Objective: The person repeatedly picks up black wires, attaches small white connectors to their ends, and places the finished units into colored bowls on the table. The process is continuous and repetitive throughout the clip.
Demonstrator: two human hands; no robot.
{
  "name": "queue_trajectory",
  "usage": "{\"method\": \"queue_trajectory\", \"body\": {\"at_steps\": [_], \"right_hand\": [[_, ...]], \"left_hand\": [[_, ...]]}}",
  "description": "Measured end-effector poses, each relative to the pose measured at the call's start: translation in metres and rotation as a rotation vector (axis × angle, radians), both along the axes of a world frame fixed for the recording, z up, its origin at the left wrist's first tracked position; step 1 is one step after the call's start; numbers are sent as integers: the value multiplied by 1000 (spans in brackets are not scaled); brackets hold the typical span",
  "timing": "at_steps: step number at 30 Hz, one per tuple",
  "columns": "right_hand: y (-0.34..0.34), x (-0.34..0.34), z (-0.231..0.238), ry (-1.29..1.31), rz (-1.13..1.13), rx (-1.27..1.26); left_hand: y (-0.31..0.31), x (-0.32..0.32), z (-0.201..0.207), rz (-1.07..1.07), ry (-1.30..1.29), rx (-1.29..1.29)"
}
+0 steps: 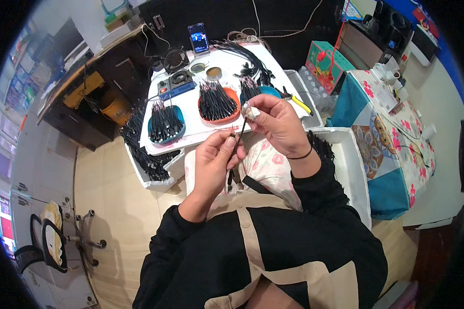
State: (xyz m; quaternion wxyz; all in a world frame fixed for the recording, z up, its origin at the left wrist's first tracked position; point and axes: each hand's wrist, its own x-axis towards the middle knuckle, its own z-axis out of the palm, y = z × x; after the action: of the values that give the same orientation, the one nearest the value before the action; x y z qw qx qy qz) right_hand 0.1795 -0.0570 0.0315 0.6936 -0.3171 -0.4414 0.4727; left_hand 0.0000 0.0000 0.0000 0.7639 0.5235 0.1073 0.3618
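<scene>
My left hand [215, 159] pinches a thin black cable piece [237, 149] near its lower part, over my lap. My right hand [275, 123] grips the cable's upper end, with a small white object [250, 110] at its fingertips. Both hands hover just in front of the white table [191, 135]. On it stand a teal bowl [165, 125], an orange bowl [218, 103] and a blue bowl [253, 90], each filled with short black cable pieces.
Yellow-handled pliers [296, 100] lie right of the bowls. A phone [198, 37] stands at the table's back, near a small fan [176, 60] and a blue box [176, 88]. White bins with black cables sit at left [149, 170] and right [351, 170]. An office chair [56, 242] is at left.
</scene>
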Motion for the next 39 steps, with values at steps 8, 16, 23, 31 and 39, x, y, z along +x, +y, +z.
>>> {"method": "queue_trajectory", "body": {"at_steps": [8,16,23,31,39], "right_hand": [[-18,-19,-39,-396,-321,41],[-27,2,-42,-157,-203,-80],[-26,-2,-56,104,-72,-119],[-31,-22,-71,414,159,-267],[-38,-19,-60,305,110,-203]], "left_hand": [[-5,21,-14,28,67,-45],[-14,28,-21,39,123,10],[-17,25,-24,82,85,22],[-22,18,-23,21,51,-42],[-21,11,-20,-53,126,-8]]}}
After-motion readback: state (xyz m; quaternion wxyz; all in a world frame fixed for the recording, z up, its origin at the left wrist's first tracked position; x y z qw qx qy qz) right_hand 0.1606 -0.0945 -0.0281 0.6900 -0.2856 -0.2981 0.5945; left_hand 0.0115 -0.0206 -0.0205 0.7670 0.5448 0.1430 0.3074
